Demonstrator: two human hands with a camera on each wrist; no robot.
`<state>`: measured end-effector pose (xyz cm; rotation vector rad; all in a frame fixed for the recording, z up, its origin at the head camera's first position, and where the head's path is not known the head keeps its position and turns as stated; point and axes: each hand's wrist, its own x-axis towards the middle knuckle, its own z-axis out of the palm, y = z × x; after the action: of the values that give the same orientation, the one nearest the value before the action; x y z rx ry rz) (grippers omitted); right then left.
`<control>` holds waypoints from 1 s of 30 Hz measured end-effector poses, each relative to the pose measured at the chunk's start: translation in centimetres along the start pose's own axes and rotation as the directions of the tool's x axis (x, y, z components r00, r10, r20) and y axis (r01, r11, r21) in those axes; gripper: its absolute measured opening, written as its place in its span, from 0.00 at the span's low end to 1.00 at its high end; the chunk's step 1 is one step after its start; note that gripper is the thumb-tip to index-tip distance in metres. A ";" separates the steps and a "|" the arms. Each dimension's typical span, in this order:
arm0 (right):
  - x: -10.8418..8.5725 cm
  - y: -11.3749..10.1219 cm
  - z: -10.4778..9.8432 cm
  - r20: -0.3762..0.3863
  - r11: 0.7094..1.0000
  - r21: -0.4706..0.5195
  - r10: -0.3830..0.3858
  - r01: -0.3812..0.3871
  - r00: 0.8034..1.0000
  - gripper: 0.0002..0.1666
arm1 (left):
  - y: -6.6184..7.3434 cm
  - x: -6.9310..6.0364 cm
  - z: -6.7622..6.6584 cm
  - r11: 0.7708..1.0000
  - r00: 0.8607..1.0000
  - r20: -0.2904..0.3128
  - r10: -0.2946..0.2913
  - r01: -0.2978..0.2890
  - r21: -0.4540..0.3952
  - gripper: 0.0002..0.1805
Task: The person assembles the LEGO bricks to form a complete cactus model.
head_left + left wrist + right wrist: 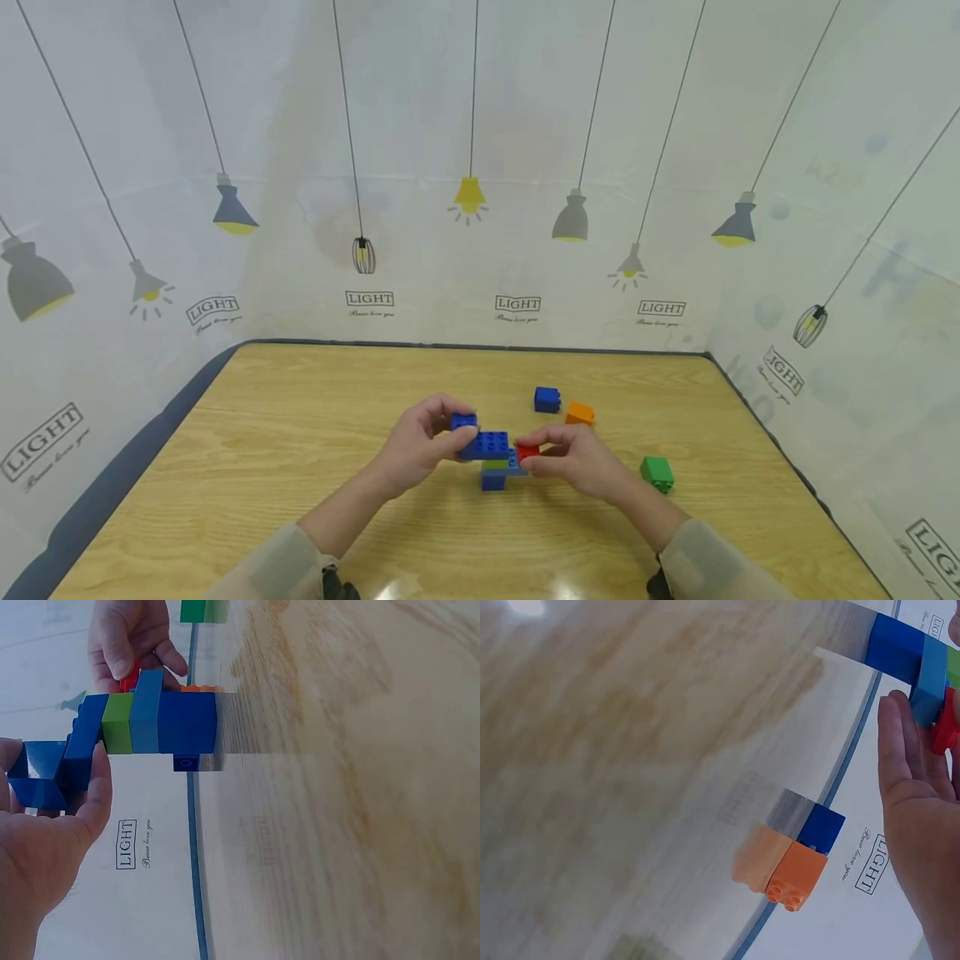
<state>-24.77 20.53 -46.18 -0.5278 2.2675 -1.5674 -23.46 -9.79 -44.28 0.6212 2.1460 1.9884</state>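
Observation:
A small stack of building bricks stands on the table: a dark blue brick at the bottom, then a light blue brick jutting right, a lime green brick and a long blue brick. At the long brick's left end sits another blue brick with a slanted face. My left hand grips these upper blue bricks between thumb and fingers. On the other side, my right hand pinches a red brick at the light blue brick's jutting end. Whether the red brick is seated cannot be told.
Behind the right hand lie a loose blue brick and an orange brick. A green brick lies to the right. The wooden table ends at a white lamp-print curtain behind and at both sides.

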 end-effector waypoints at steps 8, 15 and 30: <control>0.1 0.1 -0.2 0.024 0.999 -0.019 0.028 -0.028 0.999 0.24 | 0.1 0.1 0.0 1.000 1.000 -0.004 -0.013 0.013 0.008 0.18; 0.0 0.0 -0.4 0.041 0.997 -0.071 -0.003 0.006 0.999 0.22 | -0.1 0.2 0.0 1.000 1.000 -0.001 -0.006 0.006 0.009 0.19; 0.1 -0.1 -0.2 0.070 1.000 -0.022 0.011 -0.009 0.997 0.21 | 0.0 0.1 0.0 1.000 1.000 0.003 0.007 -0.007 0.014 0.18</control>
<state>-24.98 20.61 -46.00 -0.5675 2.2333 -1.4973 -23.55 -9.71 -44.23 0.6345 2.1609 1.9770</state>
